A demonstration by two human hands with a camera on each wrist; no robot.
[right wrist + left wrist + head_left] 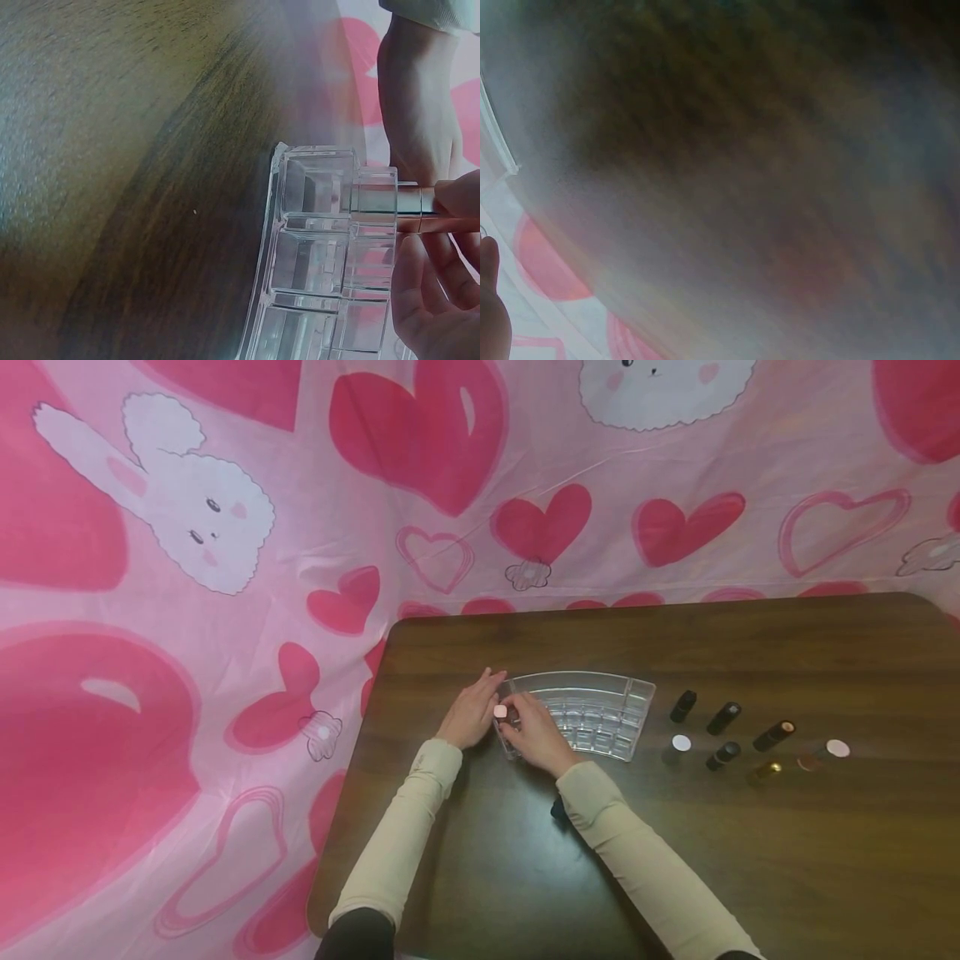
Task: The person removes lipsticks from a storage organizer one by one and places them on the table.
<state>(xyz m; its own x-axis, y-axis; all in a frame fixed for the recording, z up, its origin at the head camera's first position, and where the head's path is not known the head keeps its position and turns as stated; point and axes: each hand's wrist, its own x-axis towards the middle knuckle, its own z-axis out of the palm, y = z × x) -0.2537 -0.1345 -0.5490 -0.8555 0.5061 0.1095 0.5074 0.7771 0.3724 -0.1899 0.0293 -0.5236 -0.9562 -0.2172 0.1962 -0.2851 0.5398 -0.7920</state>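
Observation:
A clear, curved, tiered organizer (592, 681) lies on the table, split into several small compartments. My right hand (536, 735) pinches a rose-gold lipstick tube (409, 206) between thumb and fingers at the organizer's left end. The tube's lower, silvery part sits inside a rear compartment in the right wrist view, and its pale square top shows in the head view. My left hand (471, 710) rests along the organizer's left side, fingers extended. Only a fingertip (489, 262) shows in the left wrist view, which is mostly blurred.
Right of the organizer stand several black lipstick tubes (723, 718), a gold one (767, 772), a white-topped one (680, 745) and a pale-topped one (836, 749). A black object (557, 810) is partly hidden by my right sleeve. A heart-patterned cloth (540, 527) hangs behind the table.

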